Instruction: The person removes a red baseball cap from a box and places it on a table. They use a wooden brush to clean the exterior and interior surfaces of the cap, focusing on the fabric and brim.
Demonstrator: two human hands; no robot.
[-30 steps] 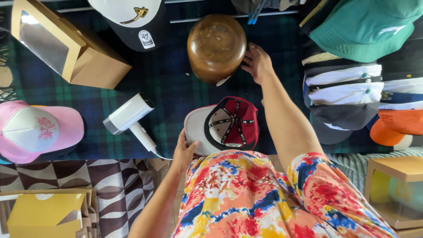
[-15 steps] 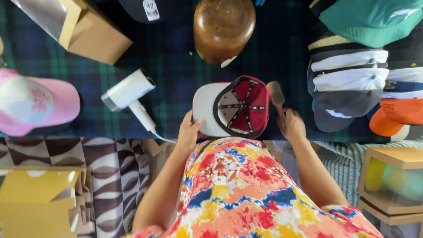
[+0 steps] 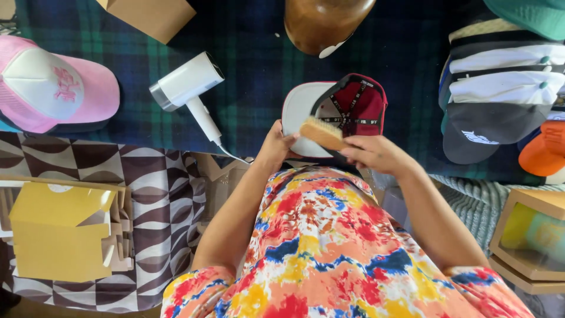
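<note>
A red cap [image 3: 353,106] with a white brim lies upside down on the dark plaid cloth [image 3: 259,76]. My left hand [image 3: 275,147] grips the near edge of its brim. In my right hand [image 3: 376,154] is a small wooden brush [image 3: 321,133], bristles resting on the white brim. Both hands sit just in front of my flowered shirt.
A white hair dryer [image 3: 187,88] lies left of the cap, a brown wooden head form [image 3: 323,23] behind it. A pink cap [image 3: 56,88] sits far left, a stack of caps [image 3: 500,100] at right. Cardboard boxes [image 3: 150,15] and a yellow box [image 3: 59,232] stand around.
My right hand came back from the wooden head form to the cap and now holds the brush on the brim. The view has moved in closer.
</note>
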